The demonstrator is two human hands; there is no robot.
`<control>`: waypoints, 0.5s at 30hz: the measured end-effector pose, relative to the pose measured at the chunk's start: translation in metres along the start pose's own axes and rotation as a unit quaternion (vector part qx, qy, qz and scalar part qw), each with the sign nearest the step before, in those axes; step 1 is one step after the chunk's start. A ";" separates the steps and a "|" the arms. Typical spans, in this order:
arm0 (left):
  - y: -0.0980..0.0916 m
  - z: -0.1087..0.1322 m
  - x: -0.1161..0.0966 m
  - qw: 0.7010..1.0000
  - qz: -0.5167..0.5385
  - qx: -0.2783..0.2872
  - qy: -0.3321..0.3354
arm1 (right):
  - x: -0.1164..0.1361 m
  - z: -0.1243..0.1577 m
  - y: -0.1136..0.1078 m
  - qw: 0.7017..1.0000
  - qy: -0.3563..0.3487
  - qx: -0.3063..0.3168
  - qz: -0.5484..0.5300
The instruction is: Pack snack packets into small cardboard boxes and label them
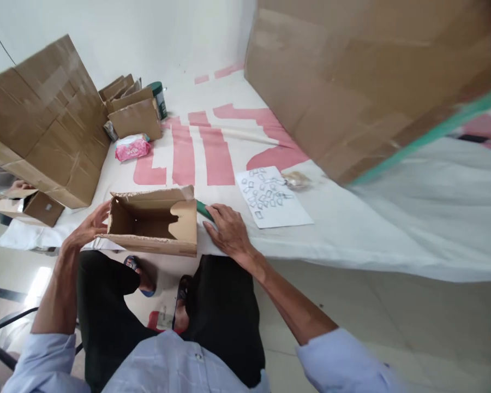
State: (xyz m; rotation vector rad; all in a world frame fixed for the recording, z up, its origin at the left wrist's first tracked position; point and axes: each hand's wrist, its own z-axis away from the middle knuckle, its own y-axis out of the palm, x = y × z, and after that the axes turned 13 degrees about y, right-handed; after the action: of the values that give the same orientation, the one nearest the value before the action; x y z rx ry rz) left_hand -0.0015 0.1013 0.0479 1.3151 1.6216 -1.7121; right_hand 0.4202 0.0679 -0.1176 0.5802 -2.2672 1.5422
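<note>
I find the cardboard box open-topped, rim ragged, long sides running 9 to 3 o'clock at the table's near edge. A wavy-cut flap sits at its 3 o'clock end. Just beside that end, a slim green item lies partly hidden under my right hand.

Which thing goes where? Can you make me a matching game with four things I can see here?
Things
1. Open brown cardboard box
2. Slim green object
3. White paper sheet with drawn shapes
4. Pink plastic packet

Places
A. Touched by the right hand
B. In front of upright brown cardboard pieces
C. Between the two hands
D. Lying flat, right of the right hand

Pairs: 1-C, 2-A, 3-D, 4-B
</note>
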 end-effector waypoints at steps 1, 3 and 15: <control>0.004 0.010 -0.006 1.000 0.007 0.021 -0.018 | 0.002 -0.001 0.000 1.000 0.003 0.006 0.002; 0.013 0.022 -0.015 0.996 0.018 0.072 -0.047 | 0.005 -0.003 -0.001 1.000 0.007 0.015 0.009; 0.060 -0.004 -0.006 0.994 0.078 0.069 -0.040 | 0.012 -0.014 -0.002 0.998 0.032 0.041 0.020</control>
State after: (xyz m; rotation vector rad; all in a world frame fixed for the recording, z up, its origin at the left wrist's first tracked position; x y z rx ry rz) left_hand 0.0525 0.0902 0.0225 1.3783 1.3398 -1.7839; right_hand 0.4109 0.0787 -0.1053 0.5030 -2.1895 1.6551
